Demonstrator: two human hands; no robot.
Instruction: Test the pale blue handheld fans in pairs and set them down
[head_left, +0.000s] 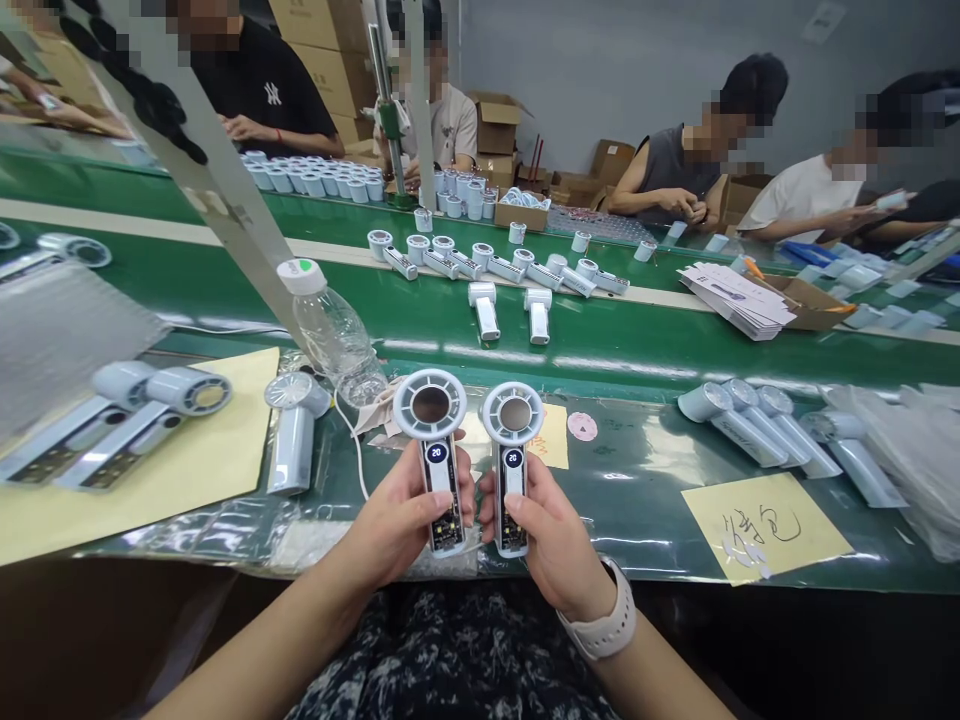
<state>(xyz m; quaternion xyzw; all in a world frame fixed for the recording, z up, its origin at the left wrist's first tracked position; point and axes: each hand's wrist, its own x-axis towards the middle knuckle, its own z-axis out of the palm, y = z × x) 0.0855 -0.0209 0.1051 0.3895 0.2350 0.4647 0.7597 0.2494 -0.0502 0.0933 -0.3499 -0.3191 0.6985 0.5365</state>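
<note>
Wrapped round the handle of a pale blue handheld fan (430,405) is my left hand (405,505), its thumb pressed on the front. A second handheld fan (512,415) is gripped the same way in my right hand (551,520), which has a white watch strap at the wrist. Both fans stand upright side by side, slightly apart, heads up. Each has a lit round display reading 20, with circuit board showing below it. Just behind them, a yellow paper note (553,437) lies on the green bench (630,530).
A clear plastic bottle (334,335) and one fan (292,440) stand left. More fans (112,435) lie on yellow paper. Several fans (750,420) lie right, beside a handwritten note (765,528). Across the green conveyor belt (420,330), with fans and white cards (739,298), people work.
</note>
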